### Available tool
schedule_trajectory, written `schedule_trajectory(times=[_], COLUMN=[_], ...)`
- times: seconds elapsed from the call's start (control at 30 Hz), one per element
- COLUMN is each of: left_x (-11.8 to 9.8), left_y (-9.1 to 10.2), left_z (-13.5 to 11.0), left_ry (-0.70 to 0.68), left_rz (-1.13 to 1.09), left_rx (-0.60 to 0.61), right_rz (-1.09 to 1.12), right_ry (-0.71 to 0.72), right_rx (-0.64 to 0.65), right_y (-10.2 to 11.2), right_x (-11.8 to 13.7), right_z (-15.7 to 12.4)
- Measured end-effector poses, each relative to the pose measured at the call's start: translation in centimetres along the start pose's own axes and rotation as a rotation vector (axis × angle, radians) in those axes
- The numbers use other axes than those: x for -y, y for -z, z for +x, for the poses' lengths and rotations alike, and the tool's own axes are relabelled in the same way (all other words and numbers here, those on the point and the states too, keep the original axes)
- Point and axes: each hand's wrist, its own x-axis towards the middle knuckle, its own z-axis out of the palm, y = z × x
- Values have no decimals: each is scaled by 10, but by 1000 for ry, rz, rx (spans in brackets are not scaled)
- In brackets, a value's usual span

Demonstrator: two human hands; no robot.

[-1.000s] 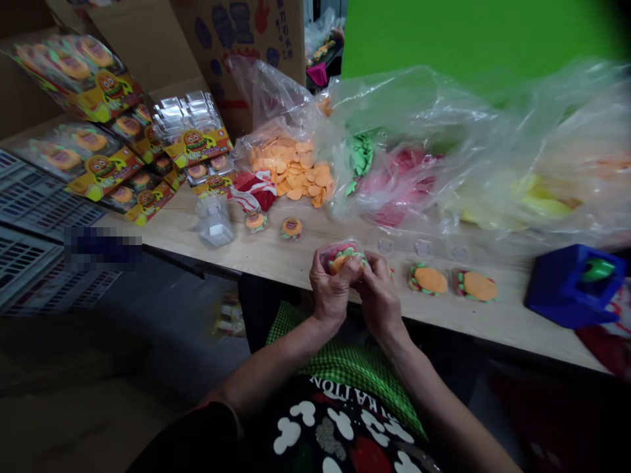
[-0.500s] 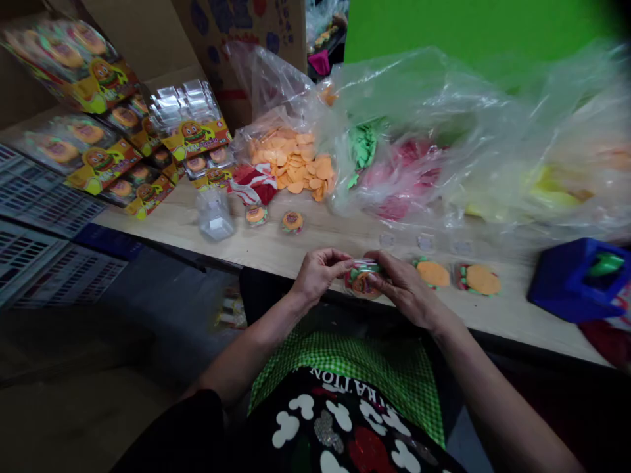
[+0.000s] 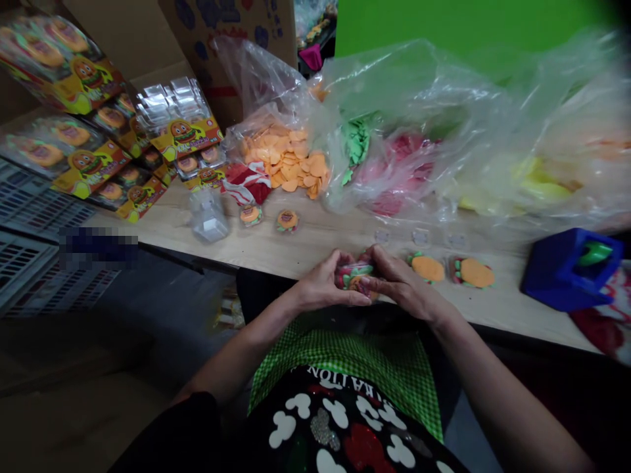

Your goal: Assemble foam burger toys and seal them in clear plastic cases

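Observation:
Between both hands is a small toy burger in a clear plastic case [image 3: 355, 270], held over the front edge of the table. My left hand [image 3: 329, 279] wraps its left side, thumb along the bottom. My right hand [image 3: 398, 284] grips the right side, with its thumb across the front. The fingers partly cover the case. Just right of my right hand lies a stacked foam burger [image 3: 428, 269] with an orange top. Another foam burger [image 3: 476, 272] sits beyond it. Two closed burger cases, one [image 3: 250, 215] and another [image 3: 287, 221], rest to the left.
Clear bags hold orange foam pieces [image 3: 290, 157], green pieces [image 3: 357, 141], pink pieces [image 3: 404, 167] and yellow pieces [image 3: 542, 180]. Burger display boxes [image 3: 185, 135] stack at left by empty clear cases [image 3: 208, 217]. A blue tape dispenser [image 3: 557, 269] stands at right. Small clear pieces [image 3: 420, 236] lie mid-table.
My left hand has moved from a fingertip pinch at the case's upper edge to wrapping its side, thumb now below. The view has shifted slightly.

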Motion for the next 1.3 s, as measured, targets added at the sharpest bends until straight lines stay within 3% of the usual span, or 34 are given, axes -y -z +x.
schedule_trajectory(times=[0.17, 0.47, 0.7, 0.9, 1.0, 1.3], left_x=[5, 4, -3, -8, -7, 3], left_y=[-5, -7, -21, -31, -38, -49], left_z=[5, 4, 6, 6, 7, 5], left_ry=[-141, -53, -123, -178, -204, -284], left_rz=[-68, -216, -423, -479, -532, -517], left_rx=[-55, -121, -405, -454, -482, -532], right_rz=[100, 66, 345, 633, 641, 509], right_ry=[48, 9, -55, -11, -26, -40], right_rx=[-40, -69, -372, -553, -620, -567], right_y=[3, -5, -35, -62, -68, -53], right_x=[3, -1, -14, -20, -19, -9], right_z=[3, 9, 0, 5, 8, 5])
